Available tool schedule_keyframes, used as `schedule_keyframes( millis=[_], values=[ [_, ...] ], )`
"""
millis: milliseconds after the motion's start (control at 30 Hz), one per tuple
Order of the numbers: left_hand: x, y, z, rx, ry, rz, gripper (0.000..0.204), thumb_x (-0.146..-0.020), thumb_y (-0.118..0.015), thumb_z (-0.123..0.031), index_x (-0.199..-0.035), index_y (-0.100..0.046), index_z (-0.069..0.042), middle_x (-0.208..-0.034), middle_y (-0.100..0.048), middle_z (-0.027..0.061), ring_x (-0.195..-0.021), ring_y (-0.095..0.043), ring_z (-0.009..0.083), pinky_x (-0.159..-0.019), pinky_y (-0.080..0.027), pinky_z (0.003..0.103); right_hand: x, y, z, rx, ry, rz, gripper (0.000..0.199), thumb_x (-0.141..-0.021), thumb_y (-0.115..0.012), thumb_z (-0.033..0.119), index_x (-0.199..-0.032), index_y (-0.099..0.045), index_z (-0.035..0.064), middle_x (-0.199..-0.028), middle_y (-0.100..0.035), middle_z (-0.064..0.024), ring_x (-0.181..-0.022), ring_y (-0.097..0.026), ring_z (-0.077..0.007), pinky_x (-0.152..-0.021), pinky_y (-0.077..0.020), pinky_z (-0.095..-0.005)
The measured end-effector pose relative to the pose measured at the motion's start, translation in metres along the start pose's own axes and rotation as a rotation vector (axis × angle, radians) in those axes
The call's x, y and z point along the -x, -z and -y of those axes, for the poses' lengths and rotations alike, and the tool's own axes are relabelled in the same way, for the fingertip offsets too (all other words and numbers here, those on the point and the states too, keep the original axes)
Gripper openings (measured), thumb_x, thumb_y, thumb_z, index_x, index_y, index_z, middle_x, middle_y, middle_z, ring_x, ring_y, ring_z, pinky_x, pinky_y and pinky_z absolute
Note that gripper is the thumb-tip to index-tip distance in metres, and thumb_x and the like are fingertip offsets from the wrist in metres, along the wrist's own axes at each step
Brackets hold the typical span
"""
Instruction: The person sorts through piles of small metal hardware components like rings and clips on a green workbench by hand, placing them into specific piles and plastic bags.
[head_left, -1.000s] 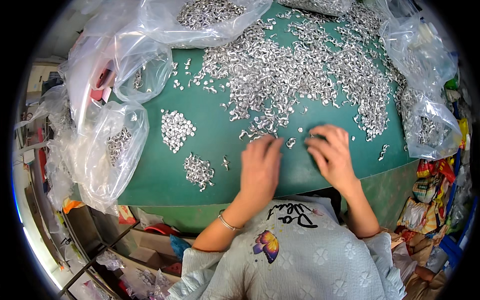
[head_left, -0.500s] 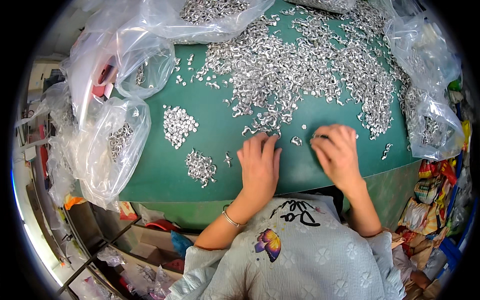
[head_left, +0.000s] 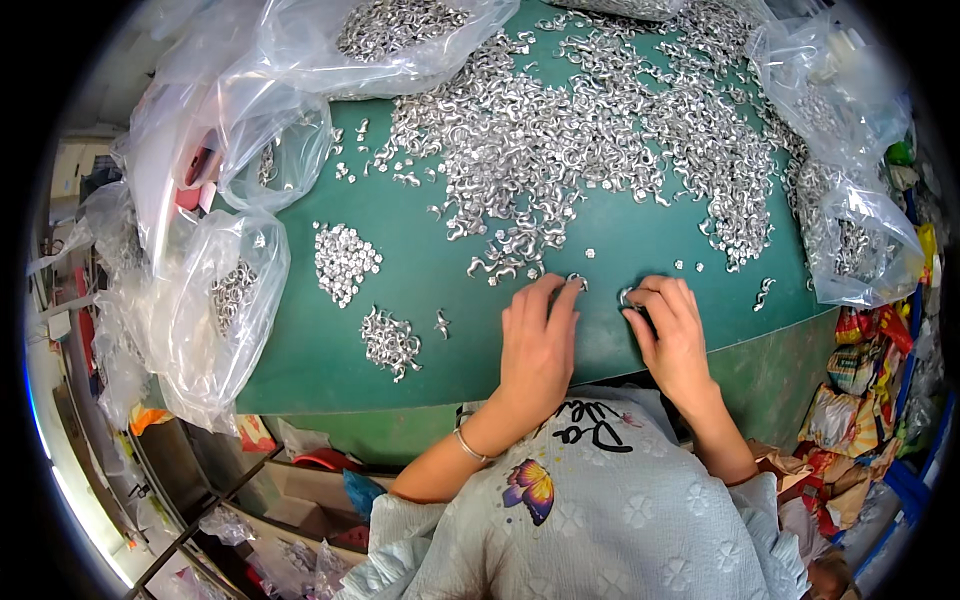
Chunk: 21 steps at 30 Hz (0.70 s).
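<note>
My left hand is at the near side of the green tabletop, its fingers closed on a small curved silver metal piece at the fingertips. To its right, my right hand pinches another curved silver metal piece between thumb and index finger. Beyond both hands spreads a large heap of loose curved silver pieces. A lone small flower-shaped piece lies between the heap and my hands.
On the left sit a pile of flower-shaped pieces and a smaller pile of branching pieces. Clear plastic bags with metal pieces line the left and right sides. Another bag rests at the back.
My left hand has moved right, onto the metal piece that lay between my hands. The right hand has come slightly nearer, still pinching its piece. The whole view has shifted a little.
</note>
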<state>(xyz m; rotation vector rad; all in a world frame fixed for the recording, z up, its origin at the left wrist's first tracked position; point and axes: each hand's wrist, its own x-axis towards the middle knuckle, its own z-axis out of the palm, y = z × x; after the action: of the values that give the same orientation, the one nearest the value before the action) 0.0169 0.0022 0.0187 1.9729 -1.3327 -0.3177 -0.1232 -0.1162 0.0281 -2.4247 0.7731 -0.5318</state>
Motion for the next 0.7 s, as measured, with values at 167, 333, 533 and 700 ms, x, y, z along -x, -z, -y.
schedule_keyframes(
  millis=[167,333,533,700],
  values=[
    [-0.008,-0.002,0.000,-0.105,-0.056,0.020,0.037,-0.079,-0.064,0.002,-0.116,-0.059,-0.003,-0.115,-0.053,0.0128,-0.100,-0.052,0.0298,-0.083,-0.041,0.040,-0.002,0.006,-0.008,-0.071,-0.063,-0.108,0.021,-0.075,-0.071,0.003,-0.094,-0.063,-0.0008,-0.093,-0.059,-0.0129,-0.087,-0.056,-0.0312,-0.077,-0.0457,-0.0395],
    [-0.006,-0.003,0.009,-0.038,-0.009,0.075,0.039,-0.079,-0.065,0.002,-0.117,-0.058,-0.001,-0.114,-0.053,0.0141,-0.098,-0.053,0.0302,-0.083,-0.043,0.040,-0.010,-0.006,0.006,0.069,0.084,0.020,0.027,-0.073,-0.072,0.007,-0.098,-0.063,0.0029,-0.098,-0.057,-0.0082,-0.089,-0.053,-0.0263,-0.075,-0.0417,-0.0373],
    [0.003,0.013,0.014,0.031,0.052,-0.112,0.042,-0.080,-0.064,0.007,-0.120,-0.055,0.000,-0.112,-0.054,0.0176,-0.098,-0.055,0.0323,-0.086,-0.047,0.038,-0.004,-0.013,0.020,-0.042,0.231,0.197,0.027,-0.074,-0.070,0.007,-0.100,-0.063,0.0033,-0.096,-0.057,-0.0063,-0.087,-0.052,-0.0236,-0.074,-0.0382,-0.0368],
    [0.020,0.024,0.016,0.077,0.116,-0.092,0.043,-0.078,-0.068,0.003,-0.119,-0.055,0.000,-0.111,-0.055,0.0174,-0.098,-0.055,0.0324,-0.085,-0.046,0.038,-0.009,-0.025,0.018,-0.056,0.228,0.144,0.024,-0.073,-0.071,0.009,-0.096,-0.064,0.0049,-0.094,-0.058,-0.0050,-0.086,-0.052,-0.0233,-0.073,-0.0379,-0.0369]
  ],
)
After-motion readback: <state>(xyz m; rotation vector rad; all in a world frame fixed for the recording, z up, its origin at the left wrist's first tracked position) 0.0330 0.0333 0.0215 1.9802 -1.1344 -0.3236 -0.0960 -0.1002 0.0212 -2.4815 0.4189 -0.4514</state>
